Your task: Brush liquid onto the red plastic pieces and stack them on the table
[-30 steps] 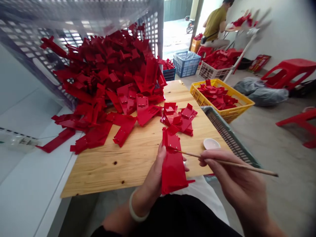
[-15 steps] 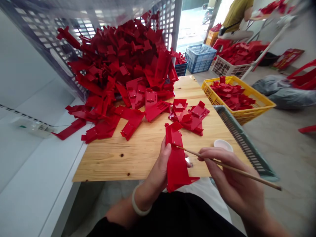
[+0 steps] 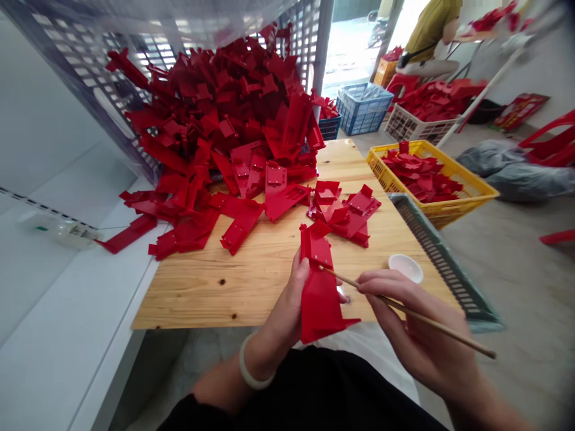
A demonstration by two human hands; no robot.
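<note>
My left hand (image 3: pixel 287 299) is closed round a red plastic part (image 3: pixel 321 299), holding it up over the front edge of the wooden table (image 3: pixel 188 287). My right hand (image 3: pixel 417 329) pinches a thin wooden stick (image 3: pixel 431 322) like a pen. Its tip touches, or lies very close to, the red part just below a raised section with small pale dots. Whether the tip carries bristles is too small to tell. Beyond my right fingers sits a small white dish (image 3: pixel 405 267). Several similar red parts (image 3: pixel 345 212) lie just past the held one.
A large grey crate (image 3: pixel 309 54) on its side spills a heap of red parts (image 3: pixel 224 114) onto the table. To the right stand a yellow crate (image 3: pixel 476 194) of red parts and a green crate (image 3: pixel 440 263). A person (image 3: pixel 429 36) sits farther back.
The stick's outer end has swung up and toward the left, and my right hand has shifted slightly left. The red part in my left hand has tilted a little.
</note>
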